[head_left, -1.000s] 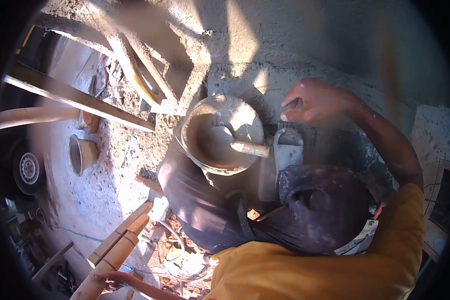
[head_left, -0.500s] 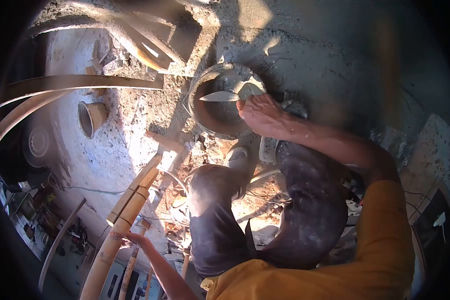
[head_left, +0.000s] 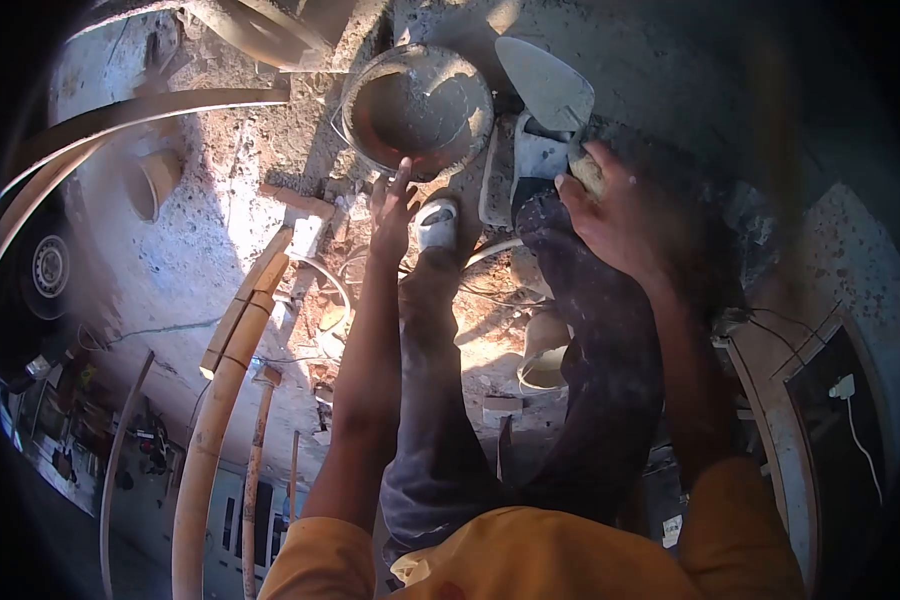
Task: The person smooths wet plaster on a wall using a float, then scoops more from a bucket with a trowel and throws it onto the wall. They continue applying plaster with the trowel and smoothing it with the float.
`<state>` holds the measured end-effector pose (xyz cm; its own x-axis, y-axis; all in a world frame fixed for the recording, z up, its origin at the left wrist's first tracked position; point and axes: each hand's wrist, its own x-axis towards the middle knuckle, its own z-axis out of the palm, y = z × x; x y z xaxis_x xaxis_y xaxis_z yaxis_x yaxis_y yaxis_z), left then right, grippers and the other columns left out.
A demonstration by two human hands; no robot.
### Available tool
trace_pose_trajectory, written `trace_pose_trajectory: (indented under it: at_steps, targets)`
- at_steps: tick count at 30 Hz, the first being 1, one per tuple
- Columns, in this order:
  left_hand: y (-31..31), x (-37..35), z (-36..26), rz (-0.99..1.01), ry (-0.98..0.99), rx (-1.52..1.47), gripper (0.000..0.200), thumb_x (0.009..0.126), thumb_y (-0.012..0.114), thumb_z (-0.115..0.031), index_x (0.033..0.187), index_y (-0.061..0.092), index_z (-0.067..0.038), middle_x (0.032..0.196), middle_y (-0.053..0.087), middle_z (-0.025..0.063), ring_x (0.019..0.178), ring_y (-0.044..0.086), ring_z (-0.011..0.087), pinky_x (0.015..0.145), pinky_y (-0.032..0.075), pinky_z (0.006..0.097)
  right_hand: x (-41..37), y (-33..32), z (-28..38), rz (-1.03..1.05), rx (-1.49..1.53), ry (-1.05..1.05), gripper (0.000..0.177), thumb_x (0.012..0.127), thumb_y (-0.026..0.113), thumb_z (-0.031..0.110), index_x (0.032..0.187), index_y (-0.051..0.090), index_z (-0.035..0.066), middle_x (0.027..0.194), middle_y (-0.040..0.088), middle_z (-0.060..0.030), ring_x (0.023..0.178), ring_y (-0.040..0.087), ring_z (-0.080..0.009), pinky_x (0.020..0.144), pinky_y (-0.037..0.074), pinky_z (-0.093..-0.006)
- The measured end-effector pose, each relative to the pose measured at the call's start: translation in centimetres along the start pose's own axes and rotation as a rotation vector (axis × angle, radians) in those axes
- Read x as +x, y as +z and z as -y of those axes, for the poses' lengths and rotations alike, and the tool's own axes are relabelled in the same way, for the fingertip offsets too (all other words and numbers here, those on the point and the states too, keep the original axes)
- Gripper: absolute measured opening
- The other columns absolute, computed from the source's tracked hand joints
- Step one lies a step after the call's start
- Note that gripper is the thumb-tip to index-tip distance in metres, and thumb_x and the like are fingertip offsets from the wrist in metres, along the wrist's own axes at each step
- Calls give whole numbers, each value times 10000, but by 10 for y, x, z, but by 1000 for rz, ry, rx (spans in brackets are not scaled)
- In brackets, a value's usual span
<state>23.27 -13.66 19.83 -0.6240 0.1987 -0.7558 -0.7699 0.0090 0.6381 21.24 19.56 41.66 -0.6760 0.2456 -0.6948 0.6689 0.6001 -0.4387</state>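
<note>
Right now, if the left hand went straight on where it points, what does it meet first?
Most likely the bucket: the left hand points at its near rim and overlaps it in this view. Depth is unclear, so the hand could pass above it instead.

Qty: 1 trowel [head_left: 543, 84], 1 lg bucket [head_left: 479, 112], 2 sm buckets [head_left: 160, 178], 1 L hand [head_left: 392, 213], 1 R hand [head_left: 615, 212], 1 wheel [head_left: 52, 265].

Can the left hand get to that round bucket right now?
Probably yes: the left hand looks empty, it's right by the near edge of the bucket, and nothing seems to block the way.
</note>
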Motion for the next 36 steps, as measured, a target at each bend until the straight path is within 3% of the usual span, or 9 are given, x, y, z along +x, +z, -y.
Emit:
trace_pose_trajectory:
  at_steps: [5, 9, 12, 15, 22, 24, 32, 33, 36]
  targets:
    - [37, 79, 27, -398, -221, -437, 573, 1029, 674, -334, 1426, 520, 51, 1334, 645, 203, 1245, 644, 344, 1045, 564, 527, -27, 57, -50, 48, 916, 373, 355, 995, 780, 294, 1171, 650, 14, 741, 557, 18, 669, 573, -98, 628, 481, -244]
    - [15, 92, 41, -372, -214, -383, 237, 871, 649, -34, 1066, 707, 88, 1162, 707, 210, 1097, 715, 314, 959, 614, 443, -28, 75, -66, 57, 552, 374, 507, 1019, 662, 377, 1375, 565, 29, 1141, 581, -181, 1065, 575, -316, 932, 458, -392]
    - [-29, 86, 80, -121, 260, 495, 262, 1012, 578, -121, 1144, 690, 76, 1103, 736, 275, 1060, 723, 395, 931, 573, 468, -22, 67, -50, 57, 288, 311, 637, 1036, 574, 440, 1527, 502, 40, 1441, 599, -331, 1362, 576, -480, 1160, 440, -504]
    - [-27, 39, 40, -41, 469, 883, 271, 1027, 569, -151, 1105, 673, 87, 1003, 736, 256, 916, 715, 392, 823, 562, 489, -20, 46, -35, 103, -59, 11, 428, 1003, 645, 306, 1336, 625, 37, 1187, 702, -276, 1166, 679, -427, 1019, 522, -495]
    - [73, -153, -143, -289, -48, -28, 330, 995, 669, -203, 1190, 660, 64, 993, 710, 85, 868, 689, 154, 754, 586, 324, -10, 35, 31, -21, -519, -560, 233, 867, 655, 98, 1065, 684, -22, 920, 729, -208, 908, 735, -372, 834, 561, -484]
    - [81, -188, -167, -185, 67, -65, 325, 980, 623, -147, 1232, 650, 57, 1047, 709, 81, 917, 682, 150, 788, 573, 303, -32, 18, 66, 354, -485, -476, 302, 846, 692, 157, 1115, 720, 24, 998, 753, -188, 967, 748, -321, 880, 546, -486]
    - [63, -279, -200, -164, 309, 51, 442, 952, 618, -179, 1289, 622, 107, 1144, 726, 121, 994, 661, 172, 869, 545, 323, -137, 43, 67, 97, -166, -91, 283, 831, 714, 175, 1045, 705, -10, 983, 754, -228, 986, 741, -359, 871, 562, -463]
    - [56, -288, -207, -176, 288, 105, 436, 953, 620, -182, 1278, 627, 109, 1138, 728, 121, 996, 662, 174, 873, 545, 327, -128, 90, 31, 135, -111, -62, 589, 924, 644, 339, 1389, 630, -22, 1260, 695, -297, 1187, 664, -460, 1044, 510, -526]
    - [27, -337, -239, -201, 322, 244, 414, 955, 622, -182, 1244, 643, 113, 1123, 734, 122, 999, 665, 181, 887, 546, 341, -187, 50, 90, 221, 220, 12, 399, 904, 702, 294, 1093, 698, -57, 999, 748, -241, 916, 740, -335, 827, 578, -434]
